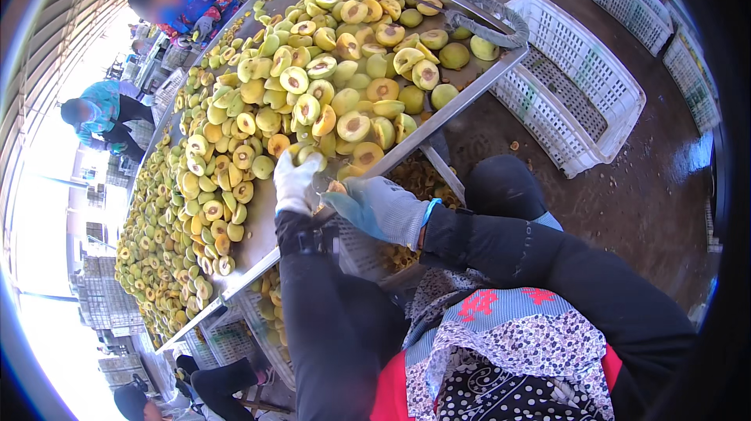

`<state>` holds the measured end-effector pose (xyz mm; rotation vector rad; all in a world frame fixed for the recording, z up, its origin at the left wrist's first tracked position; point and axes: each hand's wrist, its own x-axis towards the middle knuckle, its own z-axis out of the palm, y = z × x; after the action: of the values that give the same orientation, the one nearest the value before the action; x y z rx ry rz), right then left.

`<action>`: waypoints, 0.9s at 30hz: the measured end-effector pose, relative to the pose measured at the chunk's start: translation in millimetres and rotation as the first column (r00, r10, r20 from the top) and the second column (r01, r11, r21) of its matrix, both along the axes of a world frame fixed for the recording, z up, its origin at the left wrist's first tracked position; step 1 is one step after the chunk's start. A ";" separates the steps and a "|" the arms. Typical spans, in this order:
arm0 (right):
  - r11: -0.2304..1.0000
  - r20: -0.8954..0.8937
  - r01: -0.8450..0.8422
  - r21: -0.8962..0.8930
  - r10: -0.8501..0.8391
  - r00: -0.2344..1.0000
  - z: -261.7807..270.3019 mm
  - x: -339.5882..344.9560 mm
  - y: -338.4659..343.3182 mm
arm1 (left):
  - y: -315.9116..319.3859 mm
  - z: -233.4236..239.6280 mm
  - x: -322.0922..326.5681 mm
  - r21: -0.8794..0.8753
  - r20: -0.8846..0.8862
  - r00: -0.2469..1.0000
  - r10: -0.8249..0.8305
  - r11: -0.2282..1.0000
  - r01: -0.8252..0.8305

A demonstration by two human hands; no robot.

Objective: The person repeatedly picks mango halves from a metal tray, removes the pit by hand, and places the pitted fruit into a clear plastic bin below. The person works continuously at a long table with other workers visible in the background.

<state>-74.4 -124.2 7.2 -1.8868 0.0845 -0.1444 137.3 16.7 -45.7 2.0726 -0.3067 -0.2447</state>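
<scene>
My left hand (295,184), in a white work glove, is over the near edge of a metal table (258,221). Its fingers are spread at a yellow-green stone-fruit half (306,154); blur hides whether they grip it. My right hand (381,210), in a knit glove with a blue-green coated palm, is just to the right. Between its thumb and fingers is a small brownish piece (336,187), too blurred to name. Beyond both hands lies a heap of halved stone fruit (352,126), apricots or peaches, many cut-side up with brown centres. Several whole fruits (454,56) sit at the right corner.
A white plastic crate (622,105) stands on the wet floor to the right. Wrapped tubing (519,25) bends over the table corner. Below the table is a pile of fruit scraps (419,177). Co-workers (97,105) sit along the far side; another person (217,386) is at lower left.
</scene>
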 end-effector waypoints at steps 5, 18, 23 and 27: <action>0.961 0.047 0.064 0.269 -0.079 0.996 -13.3 10.8 3.1 | -7.0 42.4 -80.5 -0.443 -0.033 0.999 0.022 0.896 -0.034; 0.932 -0.051 -0.082 0.353 0.107 0.993 -14.1 7.8 23.9 | -27.1 55.8 -145.7 -0.799 -0.305 0.945 0.114 0.509 -0.320; 0.945 -0.079 -0.072 0.318 0.102 0.992 -23.3 13.7 28.8 | -26.7 53.4 -143.9 -0.806 -0.275 0.955 0.114 0.515 -0.293; 0.944 -0.073 -0.070 0.322 0.098 0.992 -25.7 18.7 28.7 | -24.2 47.0 -139.1 -0.785 -0.164 0.979 0.122 0.584 -0.205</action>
<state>-55.7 -95.6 -18.5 -1.5694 0.0822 0.0122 -1.8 -7.5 1.3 1.1565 -0.1188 -0.0578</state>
